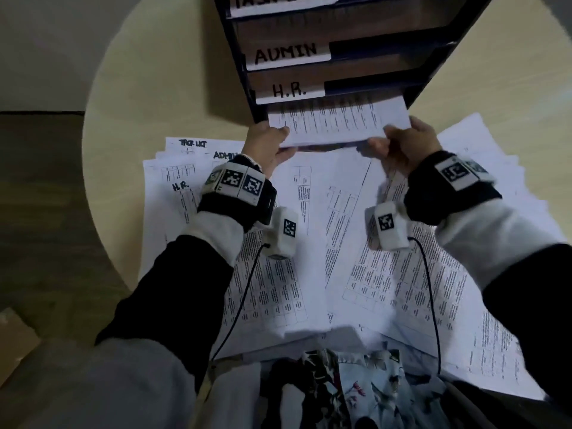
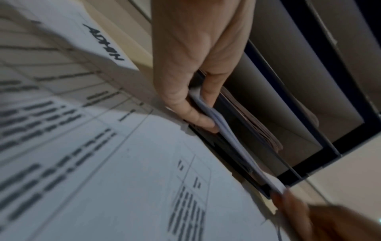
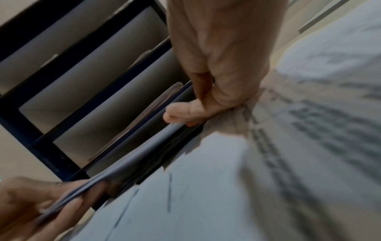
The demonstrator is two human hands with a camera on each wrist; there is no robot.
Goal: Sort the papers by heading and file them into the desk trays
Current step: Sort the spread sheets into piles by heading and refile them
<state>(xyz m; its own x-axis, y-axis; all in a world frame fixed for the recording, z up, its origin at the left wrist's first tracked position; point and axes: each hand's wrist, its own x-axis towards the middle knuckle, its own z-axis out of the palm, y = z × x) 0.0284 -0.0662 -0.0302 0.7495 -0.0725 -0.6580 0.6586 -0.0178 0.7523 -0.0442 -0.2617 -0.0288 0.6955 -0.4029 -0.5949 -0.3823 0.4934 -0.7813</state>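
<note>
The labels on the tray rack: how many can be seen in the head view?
3. The top label, cut off by the frame, seems to read TASK LIST; ADMIN is below it; H.R. is lowest. More may be hidden above.

We read "ADMIN" on one tray label (image 1: 289, 54) and "H.R." on the tray label below it (image 1: 289, 91), just above our grip; loose sheets left of our grip are headed "ADMIN" (image 2: 104, 42) and "H.R." (image 1: 180, 186).

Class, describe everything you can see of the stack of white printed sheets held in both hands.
The stack of white printed sheets is thin paper carrying rows of small text too blurred to read. It lies roughly flat, its far part already inside the lowest slot of the dark desk tray rack, under the H.R. label. The left hand pinches its near left corner, the right hand its near right corner.
</note>
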